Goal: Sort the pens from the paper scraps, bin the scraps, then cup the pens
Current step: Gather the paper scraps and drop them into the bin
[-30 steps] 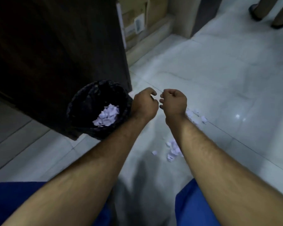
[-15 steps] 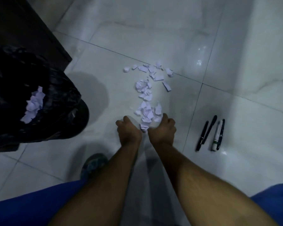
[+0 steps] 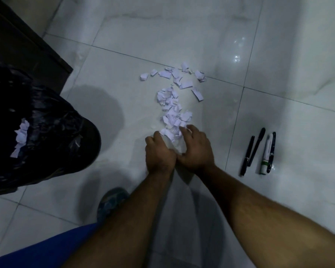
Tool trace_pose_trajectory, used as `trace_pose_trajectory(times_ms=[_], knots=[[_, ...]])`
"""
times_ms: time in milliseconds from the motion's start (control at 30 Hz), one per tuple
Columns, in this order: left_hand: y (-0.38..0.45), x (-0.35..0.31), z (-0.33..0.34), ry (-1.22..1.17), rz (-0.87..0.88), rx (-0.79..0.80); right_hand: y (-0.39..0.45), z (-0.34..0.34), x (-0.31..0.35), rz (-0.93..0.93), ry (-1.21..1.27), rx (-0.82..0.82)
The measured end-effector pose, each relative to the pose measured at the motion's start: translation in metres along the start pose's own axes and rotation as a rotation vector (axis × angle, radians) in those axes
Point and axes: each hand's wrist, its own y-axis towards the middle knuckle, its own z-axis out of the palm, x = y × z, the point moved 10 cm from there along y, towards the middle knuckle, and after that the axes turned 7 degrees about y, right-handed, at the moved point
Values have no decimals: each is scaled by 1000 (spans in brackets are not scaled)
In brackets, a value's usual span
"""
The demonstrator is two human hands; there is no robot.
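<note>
A trail of torn white paper scraps [image 3: 172, 105] lies on the pale tiled floor [image 3: 182, 35] in front of me. My left hand [image 3: 159, 153] and my right hand [image 3: 196, 149] sit side by side at the near end of the trail. Their fingers curl round the nearest scraps, and the right hand's fingertips lie on top of them. Several pens [image 3: 258, 151], mostly black and one white with a green band, lie side by side on the floor to the right, clear of both hands. A bin with a black liner [image 3: 66, 136] stands at the left and holds some scraps [image 3: 20, 133].
A dark wooden cabinet [image 3: 21, 39] stands at the top left, behind the bin. My shoe [image 3: 112, 200] and blue trouser legs [image 3: 37, 248] fill the lower edge. Bare tiles stretch away beyond the scraps and around the pens.
My view dropped from the bin to the floor. Both hands came down from beside the bin to the scrap trail; the right hand has since slid over the nearest scraps.
</note>
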Motion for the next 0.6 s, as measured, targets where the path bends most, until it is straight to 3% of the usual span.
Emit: trace_pose_trajectory(times_ms=[233, 400, 500, 600], knots=[[54, -45, -18, -195, 170, -2, 60, -10, 7, 7, 168, -42], [84, -49, -49, -3, 265, -216, 82, -22, -7, 37, 188, -172], [111, -65, -65, 215, 285, -382, 95, -29, -14, 54, 65, -243], [146, -82, -56, 312, 282, -286, 117, -26, -25, 118, 19, -239]])
